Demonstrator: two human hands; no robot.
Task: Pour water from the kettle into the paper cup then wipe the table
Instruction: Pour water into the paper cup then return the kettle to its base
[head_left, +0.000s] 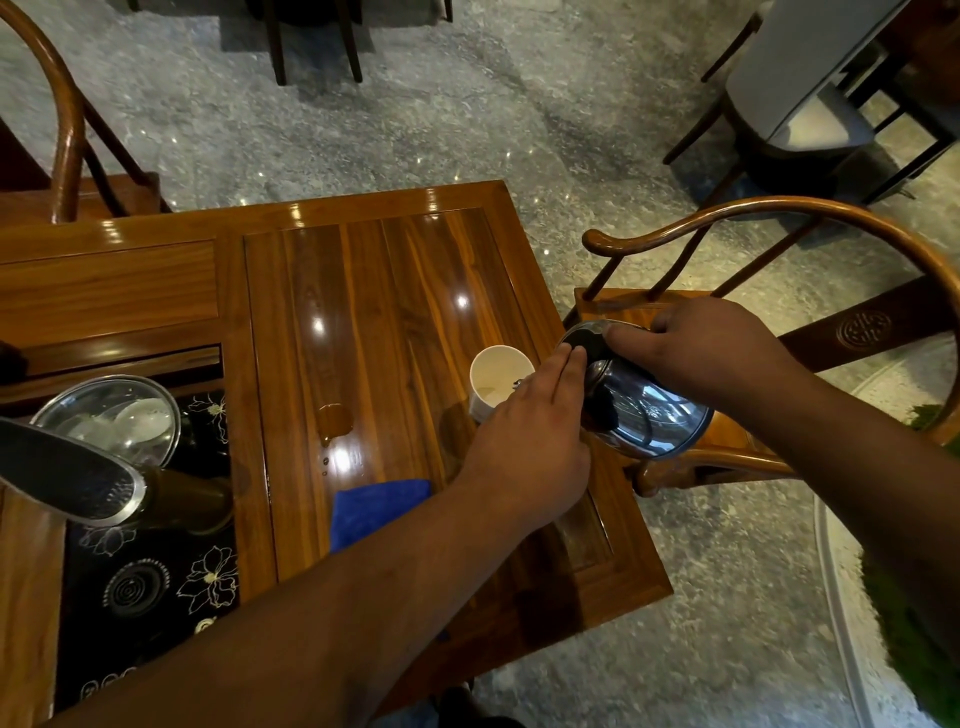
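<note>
- Steel kettle (631, 400) is tipped toward the white paper cup (497, 382) at the table (395, 291) edge; my right hand (711, 353) grips its top.
- My left hand (530, 436) lies flat-fingered on the lid, steadying.
- I judge pouring underway; next, righting it, then the blue cloth (376, 512) for the puddle (335, 421).

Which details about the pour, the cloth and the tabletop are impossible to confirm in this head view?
- kettle spout and any water stream: hidden behind left hand.
- paper cup fill level: interior too dim, partly covered.
- blue cloth: near part hidden under the left forearm.
- Right hand grip: the handle is covered.
</note>
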